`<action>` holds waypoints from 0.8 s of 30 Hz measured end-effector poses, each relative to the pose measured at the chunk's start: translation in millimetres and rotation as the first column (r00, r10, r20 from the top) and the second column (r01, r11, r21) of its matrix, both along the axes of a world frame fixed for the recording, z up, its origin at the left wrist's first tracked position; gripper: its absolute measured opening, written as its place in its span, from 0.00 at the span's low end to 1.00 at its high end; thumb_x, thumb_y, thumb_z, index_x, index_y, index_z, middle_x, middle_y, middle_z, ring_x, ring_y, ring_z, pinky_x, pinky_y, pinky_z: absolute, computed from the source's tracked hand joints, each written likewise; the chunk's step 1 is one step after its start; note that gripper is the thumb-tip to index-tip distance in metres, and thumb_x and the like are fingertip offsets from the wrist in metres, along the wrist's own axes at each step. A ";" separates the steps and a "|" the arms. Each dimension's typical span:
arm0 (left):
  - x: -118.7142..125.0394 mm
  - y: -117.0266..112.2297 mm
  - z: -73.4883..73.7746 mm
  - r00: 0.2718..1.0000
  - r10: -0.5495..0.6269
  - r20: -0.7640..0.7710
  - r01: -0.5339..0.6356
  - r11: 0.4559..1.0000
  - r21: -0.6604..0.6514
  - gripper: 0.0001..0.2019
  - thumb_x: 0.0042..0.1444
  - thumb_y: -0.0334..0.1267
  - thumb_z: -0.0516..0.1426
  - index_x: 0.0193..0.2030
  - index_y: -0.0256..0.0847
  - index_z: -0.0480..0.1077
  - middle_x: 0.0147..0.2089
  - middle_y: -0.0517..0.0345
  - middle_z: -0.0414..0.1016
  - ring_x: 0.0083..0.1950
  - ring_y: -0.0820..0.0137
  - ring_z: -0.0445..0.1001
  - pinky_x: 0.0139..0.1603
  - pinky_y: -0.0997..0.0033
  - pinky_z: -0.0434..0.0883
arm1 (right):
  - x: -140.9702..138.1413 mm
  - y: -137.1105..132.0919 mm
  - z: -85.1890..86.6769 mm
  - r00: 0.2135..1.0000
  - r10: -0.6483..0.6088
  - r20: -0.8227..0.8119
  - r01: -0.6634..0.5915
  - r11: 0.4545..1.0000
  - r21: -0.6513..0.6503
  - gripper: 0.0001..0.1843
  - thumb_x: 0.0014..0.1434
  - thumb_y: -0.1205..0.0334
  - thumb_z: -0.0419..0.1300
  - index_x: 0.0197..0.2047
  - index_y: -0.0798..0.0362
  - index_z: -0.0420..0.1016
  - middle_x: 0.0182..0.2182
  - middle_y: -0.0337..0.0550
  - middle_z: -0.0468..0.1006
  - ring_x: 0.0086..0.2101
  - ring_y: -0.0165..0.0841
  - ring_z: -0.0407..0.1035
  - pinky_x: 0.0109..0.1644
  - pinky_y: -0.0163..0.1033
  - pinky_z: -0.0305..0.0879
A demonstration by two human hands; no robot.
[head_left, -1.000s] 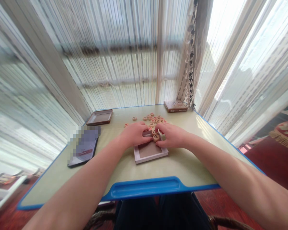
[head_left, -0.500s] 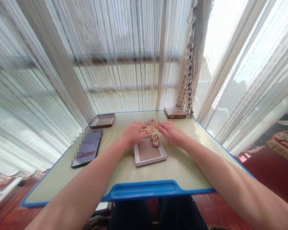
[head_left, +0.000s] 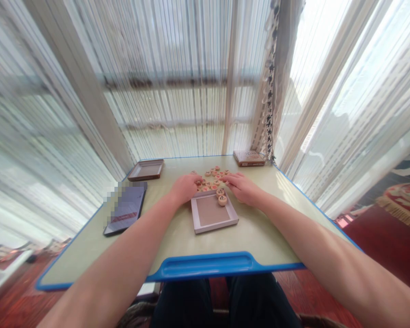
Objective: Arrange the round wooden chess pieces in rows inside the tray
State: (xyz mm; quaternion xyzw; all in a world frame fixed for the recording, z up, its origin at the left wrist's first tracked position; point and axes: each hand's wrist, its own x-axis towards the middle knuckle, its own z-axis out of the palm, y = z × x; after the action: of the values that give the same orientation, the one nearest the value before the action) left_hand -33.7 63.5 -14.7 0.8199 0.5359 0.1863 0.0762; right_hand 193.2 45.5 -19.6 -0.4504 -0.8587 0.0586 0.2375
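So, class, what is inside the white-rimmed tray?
Two round wooden pieces sit in the far right corner of the tray; the floor beneath them is hidden, the rest shows bare brown.

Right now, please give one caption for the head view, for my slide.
Left hand and right hand reach into scattered round wooden pieces behind a white tray holding two pieces.

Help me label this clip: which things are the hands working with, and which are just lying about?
In use: left hand and right hand, both at the heap of round wooden pieces; white-rimmed tray just nearer, two pieces in its far right corner.
Lying about: brown tray, far left; brown box, far right; dark flat device, left.
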 end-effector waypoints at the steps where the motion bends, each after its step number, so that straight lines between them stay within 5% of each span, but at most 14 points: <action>1: -0.6 1.2 -1.2 1.000 -0.022 -0.009 0.022 1.000 -0.014 0.23 0.48 0.26 0.45 0.47 0.41 0.72 0.50 0.57 0.73 0.52 0.66 0.69 0.55 0.69 0.64 | 0.5 1.6 -1.8 1.000 0.024 0.003 -0.024 1.000 0.007 0.20 0.61 0.67 0.44 0.53 0.49 0.68 0.48 0.41 0.73 0.47 0.37 0.62 0.54 0.44 0.56; 8: 1.5 4.7 -2.8 0.994 -0.094 -0.054 0.093 0.995 -0.018 0.21 0.52 0.31 0.45 0.48 0.42 0.72 0.56 0.57 0.68 0.57 0.65 0.64 0.60 0.68 0.59 | 2.5 6.3 -5.3 1.000 0.001 -0.008 0.000 0.998 0.065 0.18 0.60 0.66 0.47 0.49 0.48 0.72 0.45 0.41 0.75 0.46 0.38 0.63 0.53 0.45 0.59; 16: 5.5 4.2 -3.8 0.997 -0.033 -0.067 0.030 0.999 -0.034 0.18 0.54 0.33 0.43 0.48 0.42 0.68 0.48 0.54 0.73 0.48 0.64 0.71 0.50 0.65 0.67 | -0.6 3.5 -3.8 1.000 -0.001 0.018 0.000 0.998 0.055 0.17 0.61 0.64 0.46 0.46 0.49 0.73 0.43 0.43 0.75 0.45 0.37 0.63 0.53 0.45 0.58; 24: 4.1 7.8 -5.3 0.991 -0.107 -0.082 0.107 0.994 -0.005 0.17 0.54 0.34 0.43 0.44 0.46 0.70 0.47 0.59 0.73 0.48 0.67 0.70 0.52 0.67 0.65 | -9.0 -4.9 3.3 0.999 0.019 -0.045 -0.014 0.993 0.119 0.16 0.61 0.63 0.46 0.42 0.53 0.74 0.40 0.44 0.76 0.44 0.36 0.64 0.52 0.43 0.58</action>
State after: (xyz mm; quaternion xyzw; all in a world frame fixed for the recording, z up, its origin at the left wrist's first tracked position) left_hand -29.6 71.2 -20.0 0.8545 0.4938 0.1480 0.0645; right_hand 184.2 40.6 -16.4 -0.4271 -0.8586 0.0199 0.2829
